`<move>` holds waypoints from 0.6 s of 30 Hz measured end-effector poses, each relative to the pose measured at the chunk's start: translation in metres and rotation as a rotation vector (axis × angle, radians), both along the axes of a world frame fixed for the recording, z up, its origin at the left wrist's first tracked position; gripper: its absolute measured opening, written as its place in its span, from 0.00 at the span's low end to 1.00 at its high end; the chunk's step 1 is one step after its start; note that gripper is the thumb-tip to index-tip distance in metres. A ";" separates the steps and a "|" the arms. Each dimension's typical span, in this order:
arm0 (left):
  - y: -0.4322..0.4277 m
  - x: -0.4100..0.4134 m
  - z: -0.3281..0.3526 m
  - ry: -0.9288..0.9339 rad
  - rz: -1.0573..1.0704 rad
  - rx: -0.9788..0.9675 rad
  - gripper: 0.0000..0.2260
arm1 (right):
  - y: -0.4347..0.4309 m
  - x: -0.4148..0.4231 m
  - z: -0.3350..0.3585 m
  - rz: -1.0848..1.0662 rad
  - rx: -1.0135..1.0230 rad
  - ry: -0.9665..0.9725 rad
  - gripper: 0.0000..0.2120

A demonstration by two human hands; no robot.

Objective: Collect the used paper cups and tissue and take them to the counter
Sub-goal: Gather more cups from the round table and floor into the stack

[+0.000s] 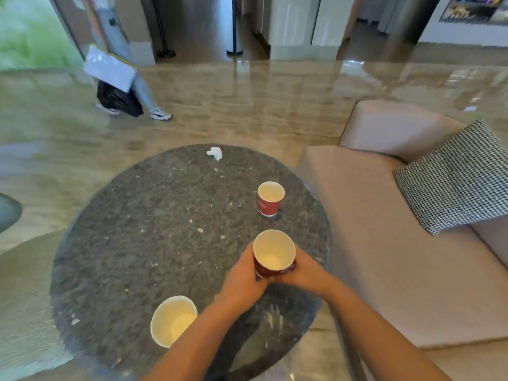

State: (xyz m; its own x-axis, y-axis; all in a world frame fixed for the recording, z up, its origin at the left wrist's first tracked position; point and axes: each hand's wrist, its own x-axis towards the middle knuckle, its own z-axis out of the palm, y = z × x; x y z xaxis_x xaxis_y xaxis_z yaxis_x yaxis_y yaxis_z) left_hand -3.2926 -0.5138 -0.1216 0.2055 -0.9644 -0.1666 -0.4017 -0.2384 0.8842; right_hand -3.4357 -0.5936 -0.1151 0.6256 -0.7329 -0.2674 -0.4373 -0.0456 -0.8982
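Both hands are working on one item. The left hand (pixel 242 279) and right hand (pixel 305 270) are wrapping their fingers (pixel 299 261) around the lower wall of the held cup (pixel 272 251), a red paper cup with a pale lining, over the near right part of the round counter (pixel 143 229). I cannot tell whether its base is touching the surface.

The near cup (pixel 173 321) is standing upright beside the left forearm. The far cup (pixel 270 199) is standing upright beyond the hands. The tissue (pixel 215 153) is lying crumpled at the far rim, well apart from all the cups.

Handling, in my judgement:
- All three cups are looking empty, so they should be very light.
- The thin walls are going to buckle under a hard squeeze, so I am favouring a light hold around the mid-wall or just under the rolled rim.
- The cups are tapering, so nesting them should free a hand.
- The tissue is soft and nearly weightless; a fingertip pinch should do, or dropping it into a cup.

Surroundings: a beige sofa (pixel 384 257) with a checked cushion (pixel 453 177) is crowding the right side. A passer-by (pixel 121 78) is crossing the glossy floor (pixel 247 105) at far left. Nothing is lying between the hands and the remaining items. I am not seeing the drop-off point.
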 end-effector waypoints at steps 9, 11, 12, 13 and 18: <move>-0.042 -0.025 -0.041 -0.030 0.227 0.182 0.31 | -0.068 -0.007 -0.042 0.244 0.084 0.091 0.40; -0.040 -0.029 -0.046 -0.027 0.283 0.221 0.33 | -0.071 -0.006 -0.048 0.291 0.103 0.109 0.41; -0.039 -0.032 -0.048 -0.034 0.303 0.245 0.33 | -0.072 -0.006 -0.050 0.313 0.095 0.114 0.41; -0.039 -0.034 -0.050 -0.048 0.316 0.266 0.33 | -0.073 -0.006 -0.052 0.331 0.081 0.118 0.41; -0.043 -0.044 -0.058 -0.066 0.364 0.293 0.30 | -0.080 -0.010 -0.061 0.367 0.023 0.114 0.38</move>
State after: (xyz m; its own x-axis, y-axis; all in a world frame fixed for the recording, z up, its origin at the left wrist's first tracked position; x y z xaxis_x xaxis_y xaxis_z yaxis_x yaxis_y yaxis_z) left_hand -3.3362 -0.5570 -0.1798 0.5409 -0.7421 -0.3960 -0.2991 -0.6097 0.7340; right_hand -3.4462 -0.6737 -0.1757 0.8105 -0.4585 -0.3645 -0.4930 -0.1978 -0.8473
